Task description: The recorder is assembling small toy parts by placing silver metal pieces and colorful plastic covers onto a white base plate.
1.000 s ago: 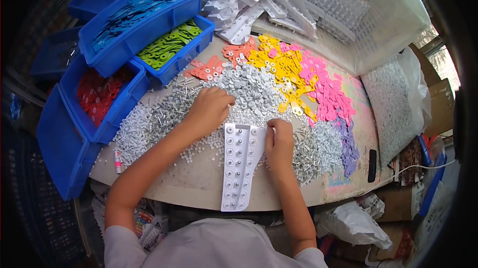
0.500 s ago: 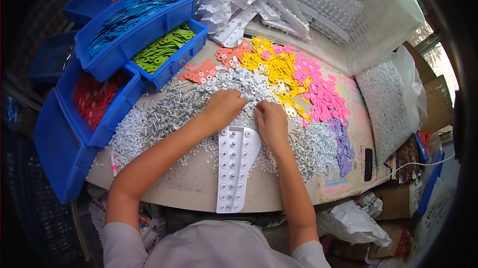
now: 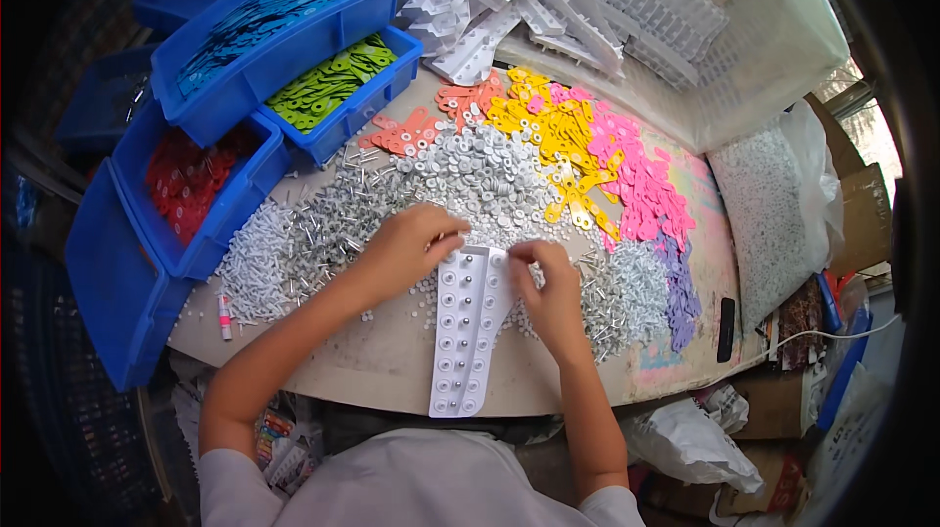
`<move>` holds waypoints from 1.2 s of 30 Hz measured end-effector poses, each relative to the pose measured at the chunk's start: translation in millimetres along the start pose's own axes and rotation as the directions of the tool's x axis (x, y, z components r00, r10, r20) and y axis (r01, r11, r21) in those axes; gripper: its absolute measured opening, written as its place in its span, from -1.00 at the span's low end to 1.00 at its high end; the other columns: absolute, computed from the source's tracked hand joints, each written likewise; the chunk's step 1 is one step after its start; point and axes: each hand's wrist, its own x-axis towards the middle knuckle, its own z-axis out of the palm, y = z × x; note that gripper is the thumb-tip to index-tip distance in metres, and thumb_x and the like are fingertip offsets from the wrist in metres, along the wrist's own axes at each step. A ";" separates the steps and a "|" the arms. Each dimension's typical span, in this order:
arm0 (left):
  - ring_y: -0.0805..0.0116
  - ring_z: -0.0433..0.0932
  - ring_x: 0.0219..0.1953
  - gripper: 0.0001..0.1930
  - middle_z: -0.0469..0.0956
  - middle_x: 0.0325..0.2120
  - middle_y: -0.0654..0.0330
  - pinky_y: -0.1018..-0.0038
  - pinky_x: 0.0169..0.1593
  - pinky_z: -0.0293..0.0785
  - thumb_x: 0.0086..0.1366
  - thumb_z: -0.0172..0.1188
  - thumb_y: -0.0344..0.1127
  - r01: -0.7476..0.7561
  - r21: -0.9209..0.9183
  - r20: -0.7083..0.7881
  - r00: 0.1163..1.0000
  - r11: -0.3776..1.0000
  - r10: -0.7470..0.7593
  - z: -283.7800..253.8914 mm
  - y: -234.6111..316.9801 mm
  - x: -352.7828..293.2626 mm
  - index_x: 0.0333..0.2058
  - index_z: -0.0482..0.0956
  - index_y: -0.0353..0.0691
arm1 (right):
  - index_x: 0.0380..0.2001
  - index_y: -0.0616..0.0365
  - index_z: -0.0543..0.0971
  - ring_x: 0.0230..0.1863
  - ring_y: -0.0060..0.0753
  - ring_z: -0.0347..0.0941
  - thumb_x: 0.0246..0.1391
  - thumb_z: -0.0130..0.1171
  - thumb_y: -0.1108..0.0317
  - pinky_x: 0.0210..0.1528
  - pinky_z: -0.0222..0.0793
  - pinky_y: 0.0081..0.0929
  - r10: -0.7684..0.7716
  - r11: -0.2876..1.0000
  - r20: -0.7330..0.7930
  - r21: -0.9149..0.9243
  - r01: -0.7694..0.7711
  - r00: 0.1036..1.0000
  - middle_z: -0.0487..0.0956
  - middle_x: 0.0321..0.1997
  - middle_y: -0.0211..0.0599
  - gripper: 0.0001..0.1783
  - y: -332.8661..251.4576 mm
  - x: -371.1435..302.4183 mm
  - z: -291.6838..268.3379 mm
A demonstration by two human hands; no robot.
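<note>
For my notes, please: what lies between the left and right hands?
The upper end of the white plastic piece, with small white parts just beyond, in the head view.

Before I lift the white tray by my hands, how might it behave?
The white tray looks like moulded plastic, so it's probably light for its size. Its long, channelled form suggests fair stiffness. Tilting might spill the silvery bits in its middle, since no cover shows.
</note>
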 end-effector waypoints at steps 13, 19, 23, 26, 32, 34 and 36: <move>0.06 0.60 -0.20 -0.91 0.58 -0.29 0.12 0.23 -0.12 0.54 0.32 0.29 -0.39 -0.046 0.104 -0.030 0.998 0.993 0.050 24.2 4.6 -39.1 -0.23 0.64 -0.22 | -0.23 0.22 0.59 -0.08 -0.03 0.42 0.16 0.27 0.52 0.00 0.37 -0.22 0.063 0.998 0.125 0.006 -0.064 0.990 0.55 -0.22 -0.14 -0.90 -5.2 -25.7 12.8; 0.11 0.59 -0.24 -0.88 0.56 -0.31 0.11 0.22 -0.17 0.54 0.28 0.32 -0.37 -0.176 0.200 -0.044 0.981 0.964 0.188 22.6 -2.3 -44.5 -0.23 0.64 -0.23 | -0.23 0.23 0.57 -0.09 -0.07 0.44 0.16 0.30 0.53 -0.01 0.38 -0.24 -0.097 0.985 0.055 -0.140 0.104 0.994 0.56 -0.19 -0.16 -0.87 4.5 -36.2 24.3; 0.14 0.58 -0.24 -0.87 0.54 -0.33 0.14 0.26 -0.17 0.53 0.26 0.34 -0.36 -0.318 0.340 0.027 0.944 0.885 0.329 19.8 -8.4 -46.2 -0.25 0.64 -0.23 | -0.23 0.21 0.61 -0.06 -0.05 0.45 0.13 0.32 0.52 0.02 0.39 -0.20 -0.129 0.970 0.000 -0.208 0.126 0.992 0.56 -0.19 -0.18 -0.86 0.2 -37.5 27.8; 0.14 0.57 -0.25 -0.86 0.54 -0.33 0.17 0.26 -0.16 0.52 0.25 0.36 -0.31 -0.358 0.342 0.054 0.930 0.869 0.362 12.9 -4.8 -38.8 -0.28 0.65 -0.22 | -0.24 0.19 0.63 -0.05 -0.06 0.45 0.12 0.34 0.52 0.03 0.39 -0.20 -0.160 0.949 -0.018 -0.277 0.149 0.987 0.56 -0.19 -0.18 -0.87 0.7 -37.9 27.1; 0.10 0.58 -0.16 -0.86 0.57 -0.37 0.17 0.19 -0.08 0.50 0.26 0.35 -0.28 -0.209 0.241 0.008 0.977 0.948 0.214 4.3 -11.9 17.5 -0.27 0.69 -0.17 | -0.28 0.20 0.63 -0.05 -0.07 0.45 0.13 0.33 0.49 0.03 0.38 -0.20 -0.159 0.952 -0.001 -0.266 0.153 0.987 0.57 -0.19 -0.20 -0.91 4.2 -37.7 22.8; 0.11 0.59 -0.16 -0.88 0.57 -0.36 0.17 0.19 -0.08 0.51 0.25 0.35 -0.30 -0.228 0.329 -0.008 0.970 0.916 0.244 13.8 -24.0 37.6 -0.28 0.68 -0.18 | -0.29 0.20 0.64 -0.07 -0.08 0.46 0.16 0.31 0.48 0.03 0.38 -0.22 -0.162 0.953 0.015 -0.256 0.161 0.987 0.57 -0.23 -0.20 -0.93 0.2 -32.3 18.0; 0.11 0.58 -0.16 -0.92 0.55 -0.36 0.17 0.19 -0.08 0.53 0.22 0.33 -0.36 -0.254 0.418 -0.003 0.960 0.872 0.281 22.9 -38.0 51.4 -0.32 0.65 -0.19 | -0.30 0.20 0.64 -0.09 -0.08 0.47 0.19 0.29 0.48 0.03 0.38 -0.24 -0.167 0.954 0.033 -0.248 0.170 0.985 0.57 -0.26 -0.20 -0.96 0.3 -24.1 14.3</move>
